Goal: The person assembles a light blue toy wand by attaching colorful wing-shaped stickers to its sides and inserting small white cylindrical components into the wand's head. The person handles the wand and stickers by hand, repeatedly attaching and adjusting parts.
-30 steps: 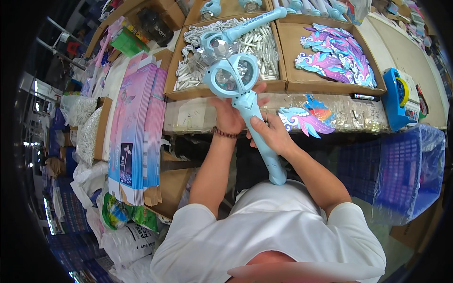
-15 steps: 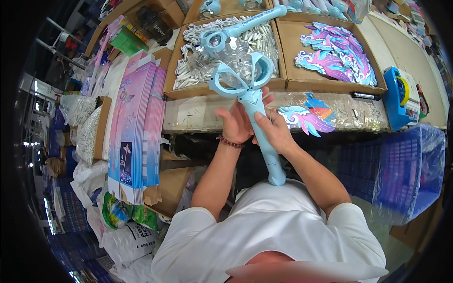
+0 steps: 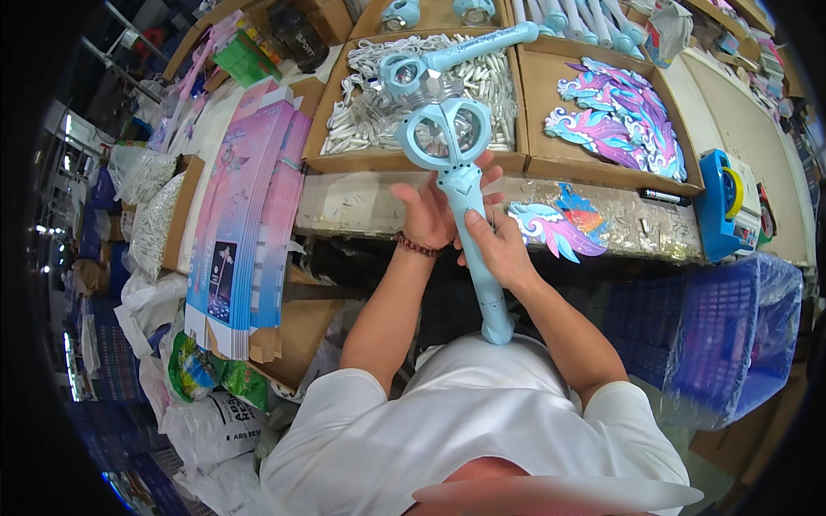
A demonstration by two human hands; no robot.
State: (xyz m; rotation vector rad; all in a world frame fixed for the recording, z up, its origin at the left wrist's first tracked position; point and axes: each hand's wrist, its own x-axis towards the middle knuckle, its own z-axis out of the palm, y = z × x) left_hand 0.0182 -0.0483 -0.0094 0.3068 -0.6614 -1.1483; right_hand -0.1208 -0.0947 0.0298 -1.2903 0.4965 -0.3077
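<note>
A light blue toy wand (image 3: 479, 258) stands lengthwise before me, its foot against my white shirt. My right hand (image 3: 503, 247) is closed round its handle, the thumb lying on top. Behind the neck of the wand is my left hand (image 3: 428, 211), open and palm up, with its thumb stretched away and its other fingers partly hidden. At the top, the two ring-shaped halves of the wand head (image 3: 449, 133) meet along a middle seam. Just beyond lies a second light blue wand (image 3: 482, 46), across a box of white parts. A wing-shaped purple and blue piece (image 3: 557, 230) rests right of my right hand.
Cardboard boxes hold white cabled parts (image 3: 361, 112) and wing pieces (image 3: 619, 120). Flat pink and blue packages (image 3: 245, 206) are stacked at the left. A blue tape dispenser (image 3: 718, 202) and black marker (image 3: 664, 197) are at the right, above a blue plastic-lined crate (image 3: 731, 335).
The two ring halves of the wand head were splayed apart and have now swung together. Both hands keep nearly the same hold. The whole view has shifted slightly.
</note>
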